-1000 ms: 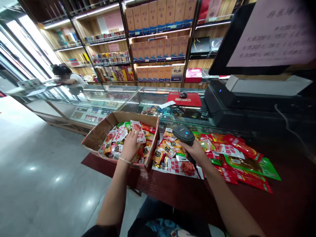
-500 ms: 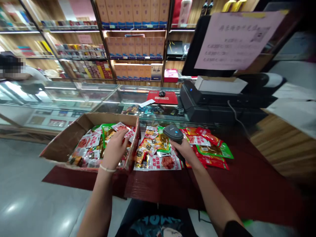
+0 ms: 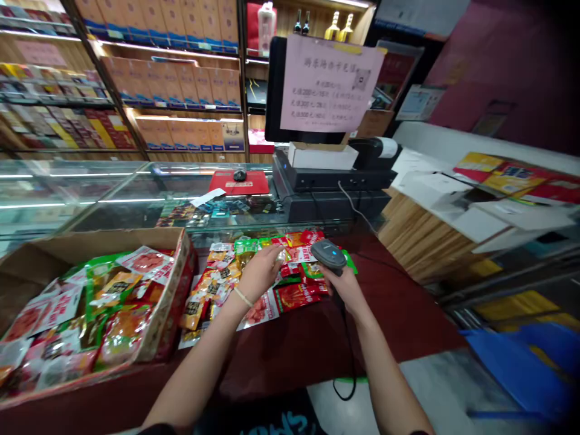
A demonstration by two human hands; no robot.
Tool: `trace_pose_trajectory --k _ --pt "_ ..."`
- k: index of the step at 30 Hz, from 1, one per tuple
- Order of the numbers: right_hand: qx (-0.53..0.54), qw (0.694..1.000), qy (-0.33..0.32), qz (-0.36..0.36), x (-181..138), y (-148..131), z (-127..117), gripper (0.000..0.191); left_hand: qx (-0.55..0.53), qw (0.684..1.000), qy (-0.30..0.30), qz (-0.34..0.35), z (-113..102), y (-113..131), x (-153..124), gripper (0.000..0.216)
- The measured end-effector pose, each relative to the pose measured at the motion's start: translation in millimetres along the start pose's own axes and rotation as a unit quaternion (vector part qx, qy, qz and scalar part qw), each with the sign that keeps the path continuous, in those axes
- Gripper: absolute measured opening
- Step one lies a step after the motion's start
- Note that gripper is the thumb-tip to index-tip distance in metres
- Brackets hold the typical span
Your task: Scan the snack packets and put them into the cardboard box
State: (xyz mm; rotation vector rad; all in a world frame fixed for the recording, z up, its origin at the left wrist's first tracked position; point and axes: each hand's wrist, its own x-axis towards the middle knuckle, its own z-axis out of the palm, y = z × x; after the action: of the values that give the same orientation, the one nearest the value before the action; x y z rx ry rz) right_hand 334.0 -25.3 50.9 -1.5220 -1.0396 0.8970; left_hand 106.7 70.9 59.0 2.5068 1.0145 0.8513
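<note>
In the head view, my right hand [image 3: 347, 289] is wrapped round the handle of a dark barcode scanner [image 3: 330, 254] with a blue light; its cable hangs below. My left hand [image 3: 261, 273], wearing a pale wristband, reaches over snack packets spread on the dark red counter. Its fingers are apart and partly curled, close to a shiny packet [image 3: 283, 257]; I see no firm hold. Orange and white packets [image 3: 212, 284] lie left of that hand, red and green ones [image 3: 299, 295] to its right. A cardboard box [image 3: 174, 290] of similar packets stands at the left.
Behind the packets is a glass display case [image 3: 131, 181] with a red mat [image 3: 254, 183] and mouse on it. A screen [image 3: 276, 90] with a pink notice stands over a cash drawer [image 3: 335, 202]. A blue object [image 3: 530, 356] is at the lower right.
My left hand has left the box and moved right to the packets on the counter. My right hand still holds the scanner, now farther right over the packets. The view has turned right.
</note>
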Motion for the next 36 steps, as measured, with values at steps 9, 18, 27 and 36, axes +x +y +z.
trace_pose_trajectory --k 9,18,27,36 --pt "0.020 0.996 0.072 0.041 -8 28 -61 0.037 0.026 0.984 -0.135 0.113 117 20 96 0.052" --pt "0.057 0.993 0.092 0.053 -13 33 -65 0.040 0.139 0.977 -0.152 0.058 133 31 119 0.046" --pt "0.052 0.996 0.071 0.021 -19 31 -60 0.040 0.152 0.970 -0.185 0.037 103 50 97 0.038" --pt "0.053 0.996 0.072 -0.001 -19 14 -37 0.038 -0.173 0.971 -0.041 -0.159 57 3 47 0.042"
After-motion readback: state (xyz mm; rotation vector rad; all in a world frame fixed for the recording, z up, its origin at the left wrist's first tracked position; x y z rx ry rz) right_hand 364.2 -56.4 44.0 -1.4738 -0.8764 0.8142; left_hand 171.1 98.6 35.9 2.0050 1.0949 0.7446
